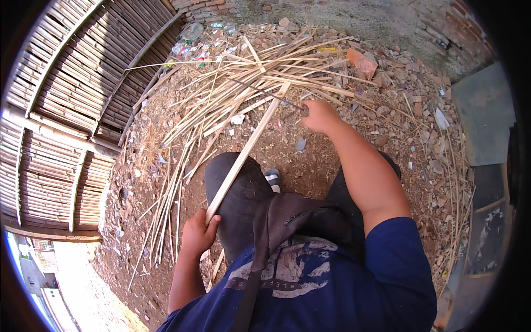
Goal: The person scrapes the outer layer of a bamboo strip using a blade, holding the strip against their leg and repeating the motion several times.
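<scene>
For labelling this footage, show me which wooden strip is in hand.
The pale, broad strip running from the left hand over the thigh; other strips lie on the ground.

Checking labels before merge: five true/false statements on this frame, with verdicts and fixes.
1. The left hand holds the pale strip near its lower end. True.
2. Nothing is in the other hand. False: the right hand grips a thin dark tool.
3. An orange chunk lies at the right of the strip pile. True.
4. The wearer's shirt is plain white. False: navy shirt, with a print.
</scene>
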`<state>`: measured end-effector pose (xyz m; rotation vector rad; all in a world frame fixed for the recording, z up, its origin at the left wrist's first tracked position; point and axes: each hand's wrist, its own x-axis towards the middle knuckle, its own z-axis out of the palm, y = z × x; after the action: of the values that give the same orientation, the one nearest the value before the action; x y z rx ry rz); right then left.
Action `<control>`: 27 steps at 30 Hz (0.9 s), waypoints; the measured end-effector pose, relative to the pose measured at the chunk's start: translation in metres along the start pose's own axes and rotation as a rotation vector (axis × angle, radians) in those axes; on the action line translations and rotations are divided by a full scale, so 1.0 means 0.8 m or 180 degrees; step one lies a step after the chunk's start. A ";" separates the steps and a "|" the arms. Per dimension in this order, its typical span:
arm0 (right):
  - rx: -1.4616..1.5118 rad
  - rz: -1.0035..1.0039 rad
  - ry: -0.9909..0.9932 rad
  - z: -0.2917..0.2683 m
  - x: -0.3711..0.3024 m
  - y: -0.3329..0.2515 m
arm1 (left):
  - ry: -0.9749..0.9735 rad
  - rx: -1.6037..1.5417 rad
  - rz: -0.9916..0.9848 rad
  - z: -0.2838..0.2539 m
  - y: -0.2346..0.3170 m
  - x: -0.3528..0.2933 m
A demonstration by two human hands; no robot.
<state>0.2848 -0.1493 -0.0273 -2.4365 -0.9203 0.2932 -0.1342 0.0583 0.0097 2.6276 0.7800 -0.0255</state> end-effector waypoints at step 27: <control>-0.0392 -0.0548 -0.0844 -0.019 -0.020 -0.059 | -0.0784 -0.1147 -0.0146 -0.006 -0.014 0.017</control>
<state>0.2524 -0.1364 0.0113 -2.4466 -1.2891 0.5196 -0.1293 0.0758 0.0083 2.2149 0.6865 -0.1986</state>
